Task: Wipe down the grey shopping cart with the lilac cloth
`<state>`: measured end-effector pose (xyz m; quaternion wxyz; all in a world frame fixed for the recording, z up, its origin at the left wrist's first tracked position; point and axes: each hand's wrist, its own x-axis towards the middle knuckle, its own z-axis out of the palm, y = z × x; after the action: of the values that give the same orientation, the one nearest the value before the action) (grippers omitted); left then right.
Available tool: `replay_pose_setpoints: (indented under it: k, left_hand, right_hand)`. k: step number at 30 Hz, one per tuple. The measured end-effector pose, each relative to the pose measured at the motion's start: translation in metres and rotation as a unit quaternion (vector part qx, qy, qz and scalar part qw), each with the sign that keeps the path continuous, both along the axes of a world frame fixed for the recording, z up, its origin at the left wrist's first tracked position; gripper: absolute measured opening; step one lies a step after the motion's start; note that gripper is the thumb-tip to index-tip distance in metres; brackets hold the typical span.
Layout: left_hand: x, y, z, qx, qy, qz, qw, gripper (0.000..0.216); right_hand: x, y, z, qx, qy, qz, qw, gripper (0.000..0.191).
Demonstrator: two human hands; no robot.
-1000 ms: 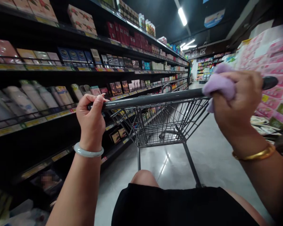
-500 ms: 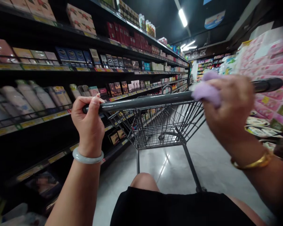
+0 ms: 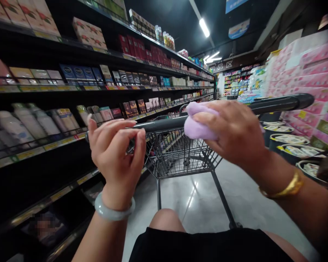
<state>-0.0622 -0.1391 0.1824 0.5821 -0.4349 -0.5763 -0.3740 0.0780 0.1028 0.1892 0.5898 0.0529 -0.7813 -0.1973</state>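
Observation:
A dark shopping cart handle (image 3: 164, 124) runs across the middle of the view, with the wire cart (image 3: 177, 153) below and beyond it. My right hand (image 3: 235, 127) presses a bunched lilac cloth (image 3: 199, 122) against the bar, left of its right end. Nothing shows in my left hand (image 3: 116, 149), which is raised in front of the handle's left end, its fingers loosely bent and apart. Whether any of its fingers touch the bar, I cannot tell. A pale bangle (image 3: 114, 209) circles my left wrist; a gold bracelet (image 3: 287, 187) sits on my right.
Shelves (image 3: 68, 88) of boxes and bottles line the left side closely. Pink packs (image 3: 314, 80) are stacked high on the right, with several dark round tubs (image 3: 289, 142) before them. Shiny grey floor (image 3: 194, 203) stretches under the cart.
My left hand has let go of the handle's left end and moved right with its fingers loosened. My right hand has slid left along the bar with the cloth.

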Motion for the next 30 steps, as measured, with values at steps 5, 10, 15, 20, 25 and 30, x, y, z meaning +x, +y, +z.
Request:
replay_pose_setpoints:
  k: [5,10,15,20,25,30]
  left_hand:
    - [0.006,0.002,-0.017,-0.042,-0.022,-0.059,0.997,0.013]
    - [0.008,0.027,-0.001,-0.038,0.012,-0.072,0.997,0.009]
    - [0.015,0.054,0.034,-0.171,-0.027,-0.069,0.983,0.037]
    - [0.011,0.061,0.058,-0.293,-0.024,-0.085,0.952,0.088]
    - [0.008,0.057,0.063,-0.366,0.027,-0.030,0.930,0.085]
    - [0.010,0.064,0.057,-0.361,0.020,0.029,0.932,0.071]
  right_hand:
    - [0.004,0.011,0.009,-0.085,0.056,-0.025,0.994,0.040]
    - [-0.010,-0.010,0.004,0.007,-0.008,-0.004,1.000,0.041]
    - [-0.003,-0.005,0.007,-0.048,0.017,-0.008,0.999,0.040]
    - [-0.018,-0.021,0.016,-0.144,0.062,0.027,0.987,0.037]
    - [-0.014,-0.014,0.013,0.008,-0.075,0.121,0.990,0.031]
    - [0.003,0.007,0.010,-0.061,-0.048,0.047,0.996,0.050]
